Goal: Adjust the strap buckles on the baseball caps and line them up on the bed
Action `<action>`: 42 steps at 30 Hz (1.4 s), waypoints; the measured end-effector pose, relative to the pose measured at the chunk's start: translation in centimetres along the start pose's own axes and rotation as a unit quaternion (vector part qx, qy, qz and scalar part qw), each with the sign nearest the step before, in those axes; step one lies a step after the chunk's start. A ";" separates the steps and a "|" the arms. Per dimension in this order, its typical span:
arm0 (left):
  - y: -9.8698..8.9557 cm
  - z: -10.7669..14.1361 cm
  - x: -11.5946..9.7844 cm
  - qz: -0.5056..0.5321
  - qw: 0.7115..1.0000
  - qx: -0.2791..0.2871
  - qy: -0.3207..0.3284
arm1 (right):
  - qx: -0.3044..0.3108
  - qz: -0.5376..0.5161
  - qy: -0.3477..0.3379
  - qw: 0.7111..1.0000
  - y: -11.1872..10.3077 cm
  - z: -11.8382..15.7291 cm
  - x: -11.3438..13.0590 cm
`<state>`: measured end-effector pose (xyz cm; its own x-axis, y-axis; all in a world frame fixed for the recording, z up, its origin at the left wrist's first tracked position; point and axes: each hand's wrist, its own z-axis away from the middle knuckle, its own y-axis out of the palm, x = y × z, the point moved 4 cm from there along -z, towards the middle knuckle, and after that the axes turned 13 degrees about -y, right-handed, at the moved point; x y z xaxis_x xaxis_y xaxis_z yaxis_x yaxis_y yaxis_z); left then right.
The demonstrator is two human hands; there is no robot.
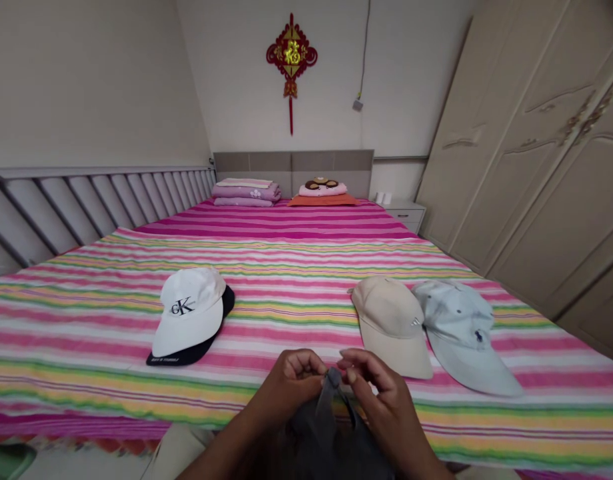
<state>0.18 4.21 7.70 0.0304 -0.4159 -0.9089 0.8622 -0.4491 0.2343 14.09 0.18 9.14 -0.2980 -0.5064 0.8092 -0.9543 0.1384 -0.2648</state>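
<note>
My left hand [291,383] and my right hand [379,400] meet low in the middle of the view, their fingers pinching the back strap [332,381] of a dark grey cap [331,443]. The cap hangs below the hands, with most of it cut off by the bottom edge. Ahead and to the left, a white cap with black "CK" lettering [189,310] lies on top of a black cap [199,350]. Nearest my right hand is a beige cap [391,327], its brim touching a pale blue cap with a navy logo [459,330].
All the caps lie on a bed with a pink, white and green striped sheet [306,287]. Folded bedding [246,193] and a pillow [322,190] sit by the headboard [292,163]. A padded rail [86,207] runs along the left, and a tall wardrobe [531,167] stands on the right.
</note>
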 end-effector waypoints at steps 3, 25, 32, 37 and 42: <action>0.0 0.1 0.0 -0.035 0.999 0.005 -0.004 | 0.095 0.089 -0.161 0.978 0.3 0.1 1.7; -0.4 -0.2 0.6 0.080 0.995 0.048 -0.027 | 0.026 -0.083 -0.013 0.996 0.0 -0.1 0.0; -0.1 -0.8 1.3 0.118 0.988 0.091 -0.030 | -0.057 -0.321 0.163 0.931 1.9 0.3 -1.5; -0.4 -0.9 1.4 0.143 0.986 0.085 -0.024 | -0.023 -0.364 0.221 0.904 2.8 0.7 -2.8; -1.8 -0.9 1.0 0.202 0.976 0.079 0.033 | -0.022 -0.397 0.256 0.881 2.0 0.6 -3.4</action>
<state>-0.89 5.28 6.09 0.3883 -0.5339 -0.7511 0.6848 -0.3782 0.6229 13.23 1.67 5.57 0.5029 -0.0106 0.8643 -0.8636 -0.0484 0.5019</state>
